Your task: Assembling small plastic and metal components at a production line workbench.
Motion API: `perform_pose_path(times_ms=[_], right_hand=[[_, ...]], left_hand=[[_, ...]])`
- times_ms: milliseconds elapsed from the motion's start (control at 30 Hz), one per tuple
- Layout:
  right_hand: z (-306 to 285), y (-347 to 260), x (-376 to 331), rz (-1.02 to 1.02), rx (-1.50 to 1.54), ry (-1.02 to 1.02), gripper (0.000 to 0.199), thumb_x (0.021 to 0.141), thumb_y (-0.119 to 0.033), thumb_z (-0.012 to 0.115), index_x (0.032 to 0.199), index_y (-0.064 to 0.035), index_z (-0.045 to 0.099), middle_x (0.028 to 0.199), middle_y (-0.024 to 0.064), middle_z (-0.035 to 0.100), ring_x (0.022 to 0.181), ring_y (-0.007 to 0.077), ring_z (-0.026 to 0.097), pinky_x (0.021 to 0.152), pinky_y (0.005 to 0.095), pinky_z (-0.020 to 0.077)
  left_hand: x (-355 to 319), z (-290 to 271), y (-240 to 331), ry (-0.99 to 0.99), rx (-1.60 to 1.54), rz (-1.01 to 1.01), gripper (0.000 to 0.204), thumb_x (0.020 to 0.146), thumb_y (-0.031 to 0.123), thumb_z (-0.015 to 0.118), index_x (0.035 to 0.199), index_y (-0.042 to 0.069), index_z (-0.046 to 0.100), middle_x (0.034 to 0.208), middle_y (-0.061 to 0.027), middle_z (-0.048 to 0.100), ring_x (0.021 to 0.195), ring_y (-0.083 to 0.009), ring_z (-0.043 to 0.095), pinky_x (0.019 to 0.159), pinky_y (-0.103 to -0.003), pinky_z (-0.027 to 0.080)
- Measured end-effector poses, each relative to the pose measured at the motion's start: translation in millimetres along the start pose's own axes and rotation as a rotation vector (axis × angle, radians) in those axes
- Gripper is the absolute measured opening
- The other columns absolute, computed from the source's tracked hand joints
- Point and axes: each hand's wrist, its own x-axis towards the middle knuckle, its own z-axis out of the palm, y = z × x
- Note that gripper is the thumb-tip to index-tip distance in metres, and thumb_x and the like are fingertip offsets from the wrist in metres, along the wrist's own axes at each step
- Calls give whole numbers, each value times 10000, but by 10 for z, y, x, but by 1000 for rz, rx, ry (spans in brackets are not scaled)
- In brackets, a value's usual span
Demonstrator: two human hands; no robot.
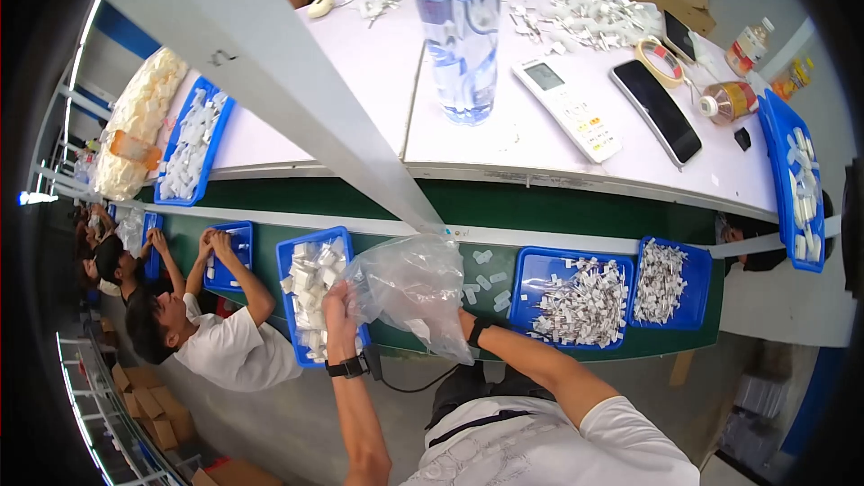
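A crumpled clear plastic bag [414, 283] spreads in front of me over the green work surface. My left hand [338, 310] is closed on the bag's left edge. It is above a blue tray [286, 243] filled with white block-shaped plastic pieces [315, 272]. On the bag's other side, my right hand [465, 324] is at its lower right edge; the bag hides most of that hand, and its fingers do not show. Several small translucent plastic pieces [486, 284] lie on the green surface just beyond the right hand.
To the right stand two blue trays [522, 283] of small white-and-metal parts [583, 301]. A slanted metal post [360, 139] crosses ahead. The raised white shelf [360, 63] bears a water bottle [463, 45], remote control [567, 108] and phone [655, 110]. Co-workers [220, 342] sit at left.
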Motion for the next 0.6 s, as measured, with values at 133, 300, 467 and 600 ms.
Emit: perform_pose_path(times_ms=[133,300,467,600], right_hand=[[43,383,-203,-190,-79,0,470,952,-353,576,1306,-46,609,1336,234,581,1269,429,509,1066,546,392],[-30,586,-103,-456,-186,34,497,964,-361,560,1349,-47,585,1386,236,553,1315,435,476,1104,554,364],[210,956,-575,-594,-316,94,524,976,-368,544,1391,-49,562,1436,237,526,1360,441,443,1142,561,336],[464,1402,-975,-614,-425,141,546,985,-375,532,1425,-51,543,1477,239,504,1397,446,417,1172,567,314]], left_hand=[[-199,129,173,24,-48,58,84,992,107,580,988,50,641,869,-7,635,710,-83,561,571,-213,427],[-498,647,219,-54,-26,6,66,950,35,574,944,28,640,821,-20,622,624,-93,541,541,-232,432],[-747,1089,161,-165,29,-32,130,992,92,555,935,24,649,757,-3,591,598,-82,505,498,-242,367],[-739,1324,-31,-158,51,49,174,1024,125,544,936,6,636,749,-16,594,578,-92,503,477,-254,359]])
